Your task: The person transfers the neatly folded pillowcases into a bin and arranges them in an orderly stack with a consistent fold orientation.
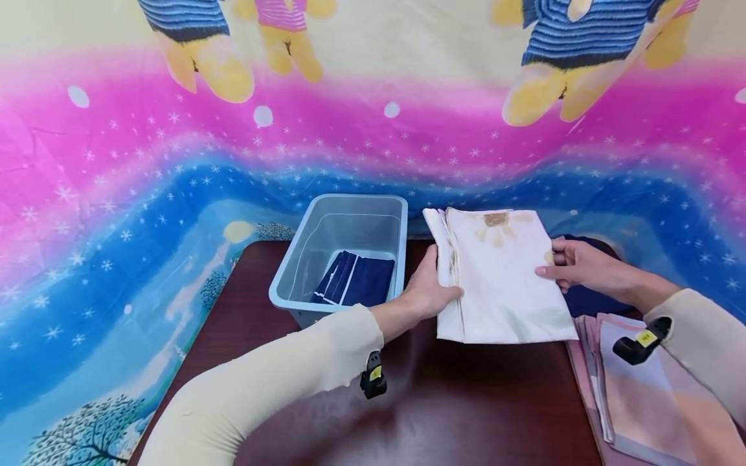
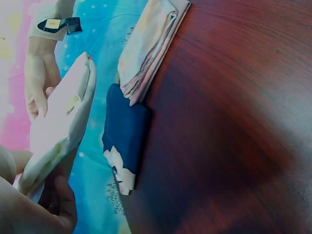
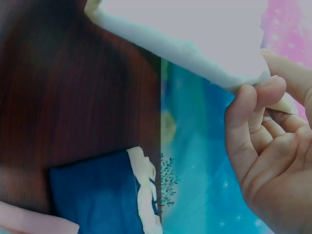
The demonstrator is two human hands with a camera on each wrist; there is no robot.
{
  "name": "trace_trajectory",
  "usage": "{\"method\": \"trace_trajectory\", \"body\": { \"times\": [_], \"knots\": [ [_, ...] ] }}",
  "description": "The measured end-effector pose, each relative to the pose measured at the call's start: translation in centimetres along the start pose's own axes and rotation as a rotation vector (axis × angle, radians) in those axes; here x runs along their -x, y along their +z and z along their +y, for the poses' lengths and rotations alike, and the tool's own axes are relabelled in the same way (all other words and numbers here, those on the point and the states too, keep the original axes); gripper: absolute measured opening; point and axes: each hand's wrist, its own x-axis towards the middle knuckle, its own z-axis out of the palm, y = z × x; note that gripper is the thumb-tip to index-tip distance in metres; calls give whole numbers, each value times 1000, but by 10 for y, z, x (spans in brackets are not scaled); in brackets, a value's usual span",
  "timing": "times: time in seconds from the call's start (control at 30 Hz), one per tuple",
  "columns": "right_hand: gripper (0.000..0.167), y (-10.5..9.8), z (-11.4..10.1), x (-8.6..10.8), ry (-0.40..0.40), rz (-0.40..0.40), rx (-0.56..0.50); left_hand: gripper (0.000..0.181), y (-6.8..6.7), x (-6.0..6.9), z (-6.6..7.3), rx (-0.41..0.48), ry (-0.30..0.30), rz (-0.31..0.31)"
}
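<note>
A folded white cloth [image 1: 507, 278] with a brown and yellow print is held up above the table between both hands. The left hand [image 1: 428, 288] grips its left edge, thumb in front and fingers behind. At its right edge the right hand [image 1: 583, 266] pinches the cloth between thumb and fingers. The left wrist view shows the cloth [image 2: 63, 117] side-on, with its folded layers. In the right wrist view the right hand [image 3: 273, 146] holds a corner of the cloth [image 3: 195, 34].
A grey-blue bin [image 1: 280, 294] left of the cloth holds a folded navy cloth [image 1: 370, 281]. Behind the right hand lies another navy cloth [image 1: 594, 301]. A pink and grey folded stack [image 1: 647, 395] lies at the table's [image 1: 466, 414] right. A printed sheet [image 1: 350, 149] hangs behind.
</note>
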Motion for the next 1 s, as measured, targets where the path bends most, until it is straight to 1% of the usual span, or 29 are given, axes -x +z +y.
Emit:
{"method": "trace_trajectory", "body": {
  "times": [0.1,0.27,0.43,0.6,0.8,0.9,1.0],
  "knots": [
    [43,-1,-5,-1,10,-6,17,81,-5,1,5,8,-7,-16],
    [48,0,-12,-3,7,-12,41,87,-16,4,11,-23,-15,-24],
    [55,2,-20,-5,5,-28,21,86,-28,7,15,-44,-18,-48],
    [63,7,-29,-6,16,-34,7,84,-39,9,15,-42,-25,-58],
    [50,14,-40,-8,21,-15,-16,87,-47,9,15,-37,-22,-46],
    [49,16,-45,-8,18,-13,-31,87,-51,10,16,-31,-20,-43],
    [50,18,-49,-7,14,-10,-50,88,-57,11,18,-38,-15,-57]
  ]
}}
